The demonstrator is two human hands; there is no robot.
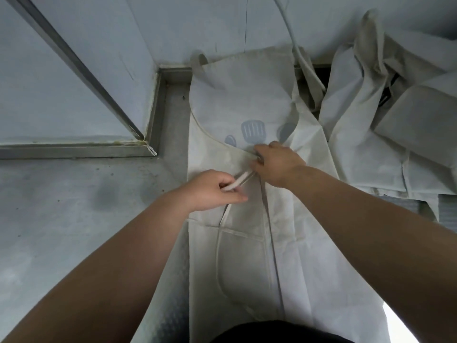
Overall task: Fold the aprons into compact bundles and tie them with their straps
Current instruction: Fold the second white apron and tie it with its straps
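A cream apron (pixel 237 100) with grey-blue utensil prints lies lengthwise on the steel counter (pixel 74 206), its sides folded inward and its bib toward the wall. My left hand (pixel 212 190) pinches a flat cream strap (pixel 243 178) near the apron's middle. The strap runs taut up to my right hand (pixel 275 163), which is closed on its other end at the folded edge. A loose length of strap (pixel 218 263) trails down the apron toward my body.
A heap of more cream aprons (pixel 385 125) lies crumpled at the right. A white cable (pixel 294 43) hangs down the back wall. A steel upstand (pixel 158 107) and a ledge border the counter at the left and back.
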